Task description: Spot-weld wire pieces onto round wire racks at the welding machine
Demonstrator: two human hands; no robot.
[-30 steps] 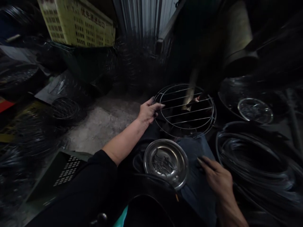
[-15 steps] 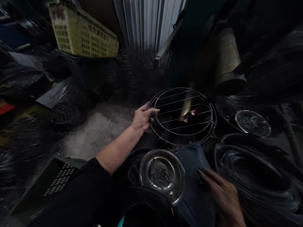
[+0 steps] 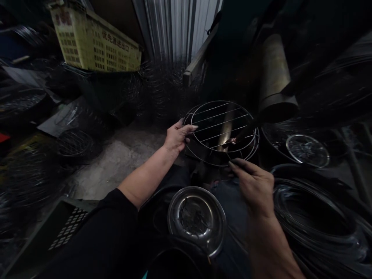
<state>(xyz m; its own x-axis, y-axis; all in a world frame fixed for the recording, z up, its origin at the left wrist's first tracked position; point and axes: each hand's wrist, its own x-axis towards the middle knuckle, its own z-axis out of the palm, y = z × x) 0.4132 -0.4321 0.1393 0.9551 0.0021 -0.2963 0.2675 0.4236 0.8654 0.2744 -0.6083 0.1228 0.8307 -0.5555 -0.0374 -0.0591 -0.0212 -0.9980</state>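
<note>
Wire rack, round, with parallel bars across its upper ring, is held mid-scene, a little to the right. Nearer sits a steel bowl. The left hand grips the rack's left rim between thumb and fingers. The right hand has its fingertips drawn together at the near rim; I cannot tell whether they grasp anything. Thin dark pieces lie in the bowl.

Your left hand grips wire rack by left rim; right hand at near rim, metal bowl nearer you.
</note>
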